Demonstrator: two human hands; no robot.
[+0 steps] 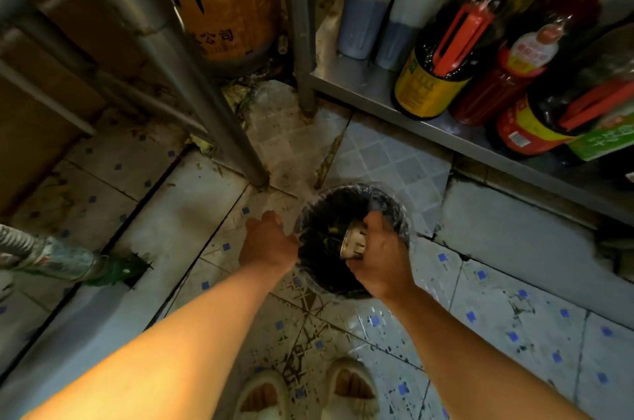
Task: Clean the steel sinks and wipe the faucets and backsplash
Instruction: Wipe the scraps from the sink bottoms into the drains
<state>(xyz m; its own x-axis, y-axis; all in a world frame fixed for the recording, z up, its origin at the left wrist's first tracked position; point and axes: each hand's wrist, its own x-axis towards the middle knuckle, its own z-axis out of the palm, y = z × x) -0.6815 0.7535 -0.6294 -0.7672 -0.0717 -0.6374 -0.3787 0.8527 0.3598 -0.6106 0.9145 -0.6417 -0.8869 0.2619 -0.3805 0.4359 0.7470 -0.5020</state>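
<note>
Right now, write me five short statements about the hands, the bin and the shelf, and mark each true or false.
1. The right hand grips a small metal sink strainer over the black bag-lined bin. True.
2. The left hand holds a sponge. False: it holds nothing and rests at the bin's rim.
3. The bin stands on the steel shelf. False: it stands on the tiled floor.
4. Dark sauce bottles stand on the shelf. True.
5. The person wears boots. False: pale open-toed slippers.
</note>
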